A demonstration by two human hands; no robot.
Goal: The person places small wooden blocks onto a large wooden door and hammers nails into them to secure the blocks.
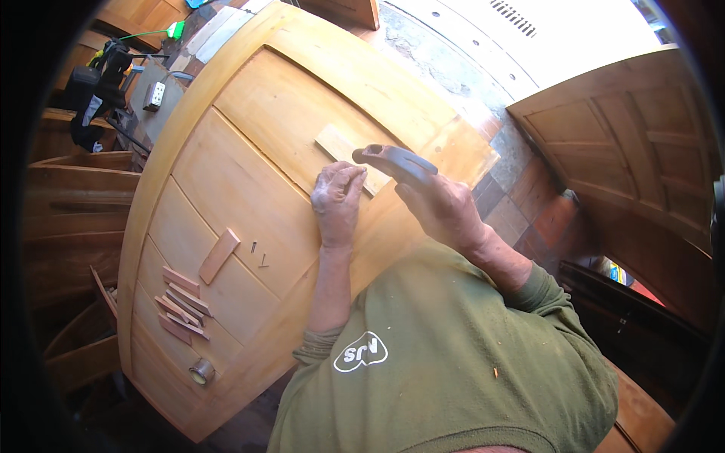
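In my right hand [447,210] is a hammer [404,164], gripped with its head raised just beside my left fingers. My left hand [336,202] is closed in a pinch over a short wooden strip [336,143]. Whatever those fingertips hold is too small to make out. The strip lies on a large pale wooden door [260,151] with recessed panels, which spreads out beneath both hands. Two small nails [254,247] rest on the door to the left of my left forearm. Beyond them sits a loose flat wooden piece [219,257].
Several thin wooden strips [181,306] and a roll of tape [202,371] lie on the door's left part. Another panelled door [619,136] leans at the right. A white socket strip [155,96] and a black bag [109,72] are at the far left.
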